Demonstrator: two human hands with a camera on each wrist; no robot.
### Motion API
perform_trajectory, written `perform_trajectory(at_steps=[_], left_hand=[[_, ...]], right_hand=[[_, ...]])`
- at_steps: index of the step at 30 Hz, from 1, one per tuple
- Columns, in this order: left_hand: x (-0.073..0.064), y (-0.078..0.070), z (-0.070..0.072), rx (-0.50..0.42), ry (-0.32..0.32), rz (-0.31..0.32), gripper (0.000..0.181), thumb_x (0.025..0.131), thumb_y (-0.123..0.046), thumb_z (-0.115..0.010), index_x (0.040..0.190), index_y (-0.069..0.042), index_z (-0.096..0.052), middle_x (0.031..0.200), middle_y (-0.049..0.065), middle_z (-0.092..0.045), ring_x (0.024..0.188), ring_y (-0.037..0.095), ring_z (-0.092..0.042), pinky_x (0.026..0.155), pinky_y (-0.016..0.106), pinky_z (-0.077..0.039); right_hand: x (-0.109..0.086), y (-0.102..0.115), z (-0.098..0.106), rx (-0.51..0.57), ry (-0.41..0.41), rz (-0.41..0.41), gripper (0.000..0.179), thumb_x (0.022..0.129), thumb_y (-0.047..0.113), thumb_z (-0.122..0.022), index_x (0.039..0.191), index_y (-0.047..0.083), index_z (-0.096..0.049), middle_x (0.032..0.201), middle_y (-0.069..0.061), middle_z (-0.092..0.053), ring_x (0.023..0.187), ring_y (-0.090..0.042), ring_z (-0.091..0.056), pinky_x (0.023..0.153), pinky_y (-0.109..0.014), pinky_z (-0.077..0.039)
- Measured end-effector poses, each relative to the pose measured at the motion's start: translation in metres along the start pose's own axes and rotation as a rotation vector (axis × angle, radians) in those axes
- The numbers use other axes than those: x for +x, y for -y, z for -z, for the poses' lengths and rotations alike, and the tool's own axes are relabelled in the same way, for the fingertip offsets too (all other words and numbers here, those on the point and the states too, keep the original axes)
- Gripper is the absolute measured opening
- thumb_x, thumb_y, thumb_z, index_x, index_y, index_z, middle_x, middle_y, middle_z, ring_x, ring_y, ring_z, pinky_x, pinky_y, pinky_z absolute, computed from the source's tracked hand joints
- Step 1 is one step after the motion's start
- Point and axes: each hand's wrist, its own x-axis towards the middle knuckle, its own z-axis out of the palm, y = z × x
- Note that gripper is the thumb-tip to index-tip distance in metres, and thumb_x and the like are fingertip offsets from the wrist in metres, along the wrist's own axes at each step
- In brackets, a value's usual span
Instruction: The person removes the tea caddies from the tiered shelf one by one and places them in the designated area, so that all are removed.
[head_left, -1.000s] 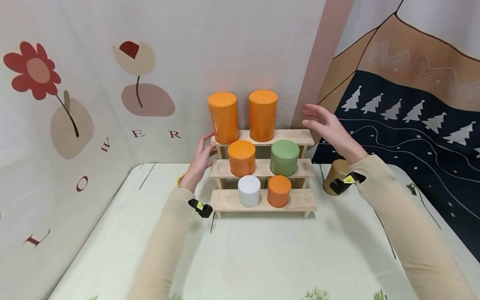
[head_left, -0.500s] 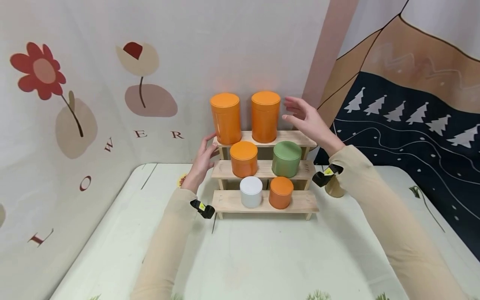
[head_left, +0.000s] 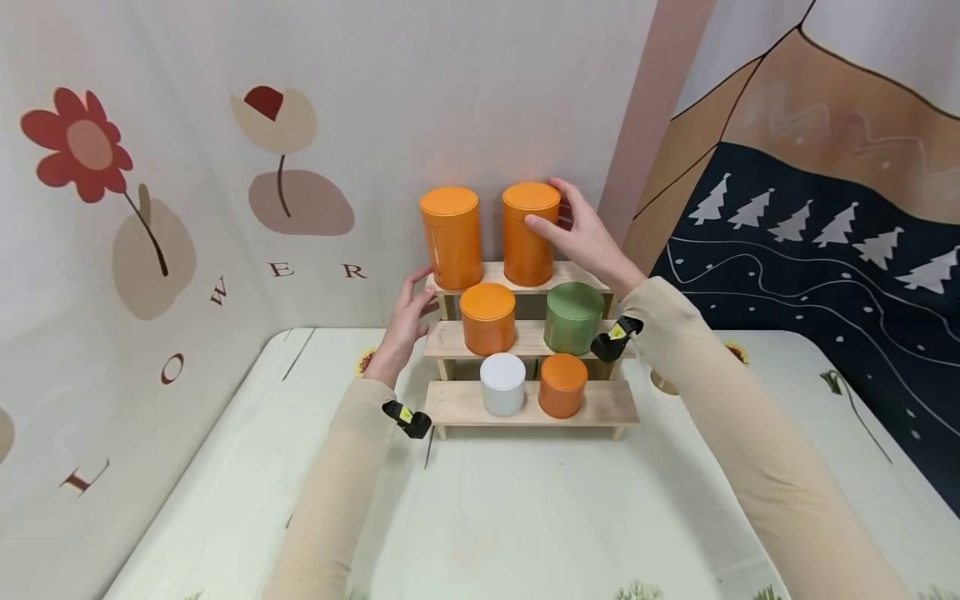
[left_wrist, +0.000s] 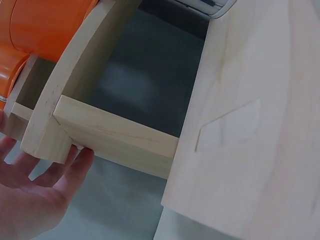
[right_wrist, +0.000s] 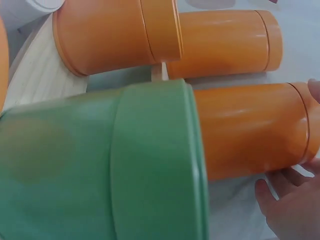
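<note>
A three-tier wooden stand (head_left: 450,408) holds round lidded tins. At the right of its top tier stands a tall orange tin (head_left: 528,250); my right hand (head_left: 588,242) grips it near the lid, thumb in front and fingers behind. In the right wrist view that orange tin (right_wrist: 250,132) lies between thumb and fingers. My left hand (head_left: 405,325) touches the left end of the stand, its fingers fairly straight. Fingertips (left_wrist: 82,157) meet the wooden end in the left wrist view. Another tall orange tin (head_left: 452,246) stands at the top left.
The middle tier bears an orange tin (head_left: 487,321) and a green tin (head_left: 573,312). On the lowest tier sit a white tin (head_left: 502,387) and a small orange tin (head_left: 562,387). A gold tin (head_left: 663,383), mostly behind the right sleeve, stands on the tablecloth (head_left: 525,517).
My right hand has moved left from beside the stand to the top-right tall orange tin and now grips it. The left hand stays at the stand's left end.
</note>
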Motion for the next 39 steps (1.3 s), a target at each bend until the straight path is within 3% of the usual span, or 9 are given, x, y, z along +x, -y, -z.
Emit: perform_trajectory(at_steps=[14, 25, 30, 39], left_hand=[[0.001, -0.001, -0.001, 0.022, -0.002, -0.008, 0.053, 0.103, -0.041, -0.040, 0.151, -0.025, -0.026, 0.151, 0.008, -0.033, 0.130, 0.034, -0.040, 0.104, 0.058, -0.031], [0.002, 0.003, 0.001, 0.015, 0.003, -0.026, 0.054, 0.103, -0.041, -0.039, 0.152, -0.026, -0.023, 0.152, 0.009, -0.032, 0.130, 0.035, -0.039, 0.103, 0.058, -0.032], [0.003, 0.005, 0.002, 0.024, -0.010, -0.017, 0.054, 0.102, -0.043, -0.040, 0.152, -0.027, -0.024, 0.151, 0.007, -0.033, 0.128, 0.033, -0.040, 0.104, 0.056, -0.033], [0.003, 0.005, 0.001, 0.023, -0.014, -0.024, 0.054, 0.102, -0.045, -0.041, 0.151, -0.028, -0.027, 0.151, 0.007, -0.034, 0.128, 0.032, -0.042, 0.102, 0.056, -0.035]], right_hand=[[0.004, -0.006, -0.009, 0.042, -0.053, -0.014, 0.074, 0.091, 0.029, -0.068, 0.151, 0.015, -0.026, 0.141, -0.008, -0.043, 0.121, -0.025, -0.048, 0.100, -0.038, -0.041], [0.001, 0.003, -0.009, -0.045, -0.097, 0.019, 0.076, 0.086, 0.033, -0.073, 0.148, 0.015, -0.033, 0.136, -0.006, -0.049, 0.114, -0.022, -0.053, 0.095, -0.035, -0.045], [0.002, 0.012, -0.003, -0.086, -0.138, 0.067, 0.074, 0.086, 0.033, -0.074, 0.147, 0.015, -0.036, 0.134, -0.005, -0.051, 0.113, -0.021, -0.053, 0.094, -0.033, -0.045], [-0.005, 0.026, 0.014, -0.054, -0.186, 0.082, 0.071, 0.086, 0.031, -0.074, 0.146, 0.017, -0.039, 0.135, -0.004, -0.050, 0.114, -0.023, -0.052, 0.095, -0.035, -0.044]])
